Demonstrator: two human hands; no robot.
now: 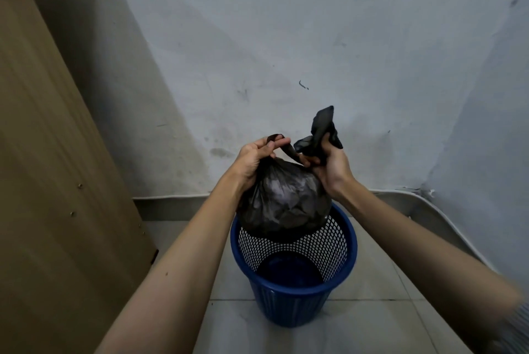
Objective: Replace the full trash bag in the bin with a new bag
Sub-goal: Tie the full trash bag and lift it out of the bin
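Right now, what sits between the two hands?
In the head view, the black trash bag's gathered neck, one strip held in the left hand, another in the right hand.

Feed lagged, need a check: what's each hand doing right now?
Left hand: closed on one handle of the black trash bag.
Right hand: closed on its other handle.

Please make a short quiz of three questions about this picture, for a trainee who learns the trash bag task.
1. True or false: the black trash bag lies on the floor.
2. What does the right hand hold?
   A. the bin rim
   B. the bag's gathered top
   C. a new bag
3. What colour is the mesh bin?

Key:
1. False; both hands hold it above the bin, the left hand at the other strip.
2. B
3. Blue
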